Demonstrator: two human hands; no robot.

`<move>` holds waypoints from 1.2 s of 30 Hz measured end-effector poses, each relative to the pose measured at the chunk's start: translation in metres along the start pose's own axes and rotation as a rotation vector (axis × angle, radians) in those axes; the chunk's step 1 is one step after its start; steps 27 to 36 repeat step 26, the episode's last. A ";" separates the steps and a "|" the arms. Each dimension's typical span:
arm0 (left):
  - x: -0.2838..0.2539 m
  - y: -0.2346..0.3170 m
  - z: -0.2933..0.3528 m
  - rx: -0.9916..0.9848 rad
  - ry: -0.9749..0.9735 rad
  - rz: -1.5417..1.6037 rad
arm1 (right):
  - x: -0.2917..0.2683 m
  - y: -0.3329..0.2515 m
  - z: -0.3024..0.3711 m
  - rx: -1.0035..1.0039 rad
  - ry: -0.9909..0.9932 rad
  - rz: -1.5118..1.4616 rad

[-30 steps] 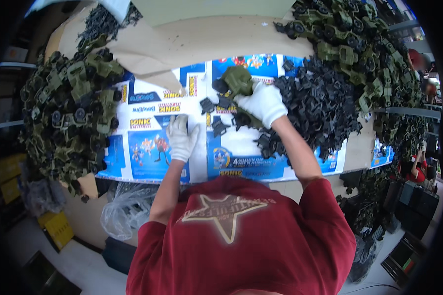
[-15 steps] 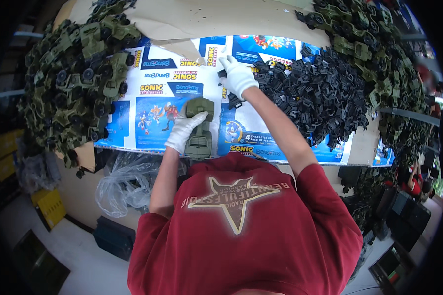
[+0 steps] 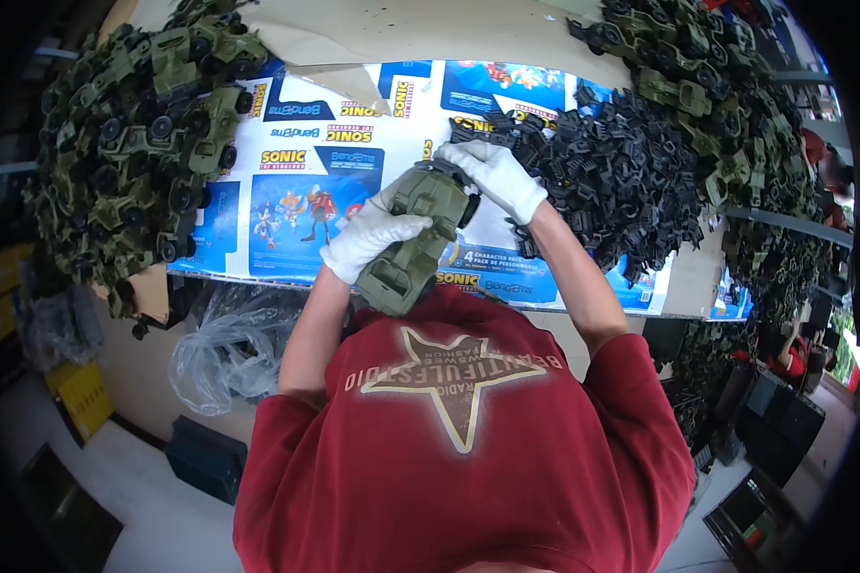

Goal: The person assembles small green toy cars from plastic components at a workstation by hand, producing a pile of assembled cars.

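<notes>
My left hand (image 3: 368, 234), in a white glove, is wrapped round an olive-green toy truck (image 3: 406, 272). The truck is tilted, its far end leaning to the right, and a black wheel shows on its right side. At that far end my gloved right hand (image 3: 502, 179) pinches a small dark plastic part against the truck. The fingers cover most of this part, so its shape is unclear. Just right of that hand lies a heap of small black plastic parts (image 3: 612, 181).
A tall pile of green toy vehicles (image 3: 153, 143) stands at the left, another pile (image 3: 688, 57) at the far right. Printed blue-and-white card (image 3: 306, 234) covers the tabletop. Below its near edge hangs a clear plastic bag (image 3: 225, 349). Brown cardboard (image 3: 401, 33) lies at the back.
My right hand has come from the edge of the black heap back to the truck's far end. My left hand has raised and turned the truck toward it.
</notes>
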State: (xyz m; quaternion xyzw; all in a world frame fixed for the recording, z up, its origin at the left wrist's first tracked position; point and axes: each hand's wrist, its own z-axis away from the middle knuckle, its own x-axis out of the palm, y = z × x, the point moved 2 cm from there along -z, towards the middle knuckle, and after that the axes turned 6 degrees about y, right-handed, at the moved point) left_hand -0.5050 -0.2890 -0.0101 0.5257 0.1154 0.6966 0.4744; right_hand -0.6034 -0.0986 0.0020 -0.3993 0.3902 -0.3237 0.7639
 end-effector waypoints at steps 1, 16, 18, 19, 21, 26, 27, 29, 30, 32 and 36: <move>0.007 0.001 0.001 -0.009 -0.068 0.065 | -0.005 0.006 0.007 -0.098 0.019 -0.145; 0.040 -0.010 0.022 -0.129 -0.048 0.065 | -0.020 0.022 0.066 -0.187 -0.325 -0.815; 0.040 -0.011 0.023 -0.125 -0.056 0.066 | -0.021 0.024 0.070 -0.153 -0.298 -0.784; 0.041 -0.011 0.023 -0.125 -0.057 0.067 | -0.021 0.025 0.071 -0.119 -0.271 -0.753; 0.045 -0.011 0.025 -0.128 -0.076 0.098 | -0.018 0.026 0.071 -0.142 -0.264 -0.774; 0.042 -0.017 0.027 -0.126 -0.047 0.047 | -0.014 0.029 0.074 -0.169 -0.286 -0.806; 0.042 -0.017 0.027 -0.126 -0.047 0.047 | -0.014 0.029 0.074 -0.169 -0.286 -0.806; 0.042 -0.017 0.027 -0.126 -0.047 0.047 | -0.014 0.029 0.074 -0.169 -0.286 -0.806; 0.042 -0.017 0.027 -0.126 -0.047 0.047 | -0.014 0.029 0.074 -0.169 -0.286 -0.806; 0.042 -0.017 0.027 -0.126 -0.047 0.047 | -0.014 0.029 0.074 -0.169 -0.286 -0.806; 0.042 -0.017 0.027 -0.126 -0.047 0.047 | -0.014 0.029 0.074 -0.169 -0.286 -0.806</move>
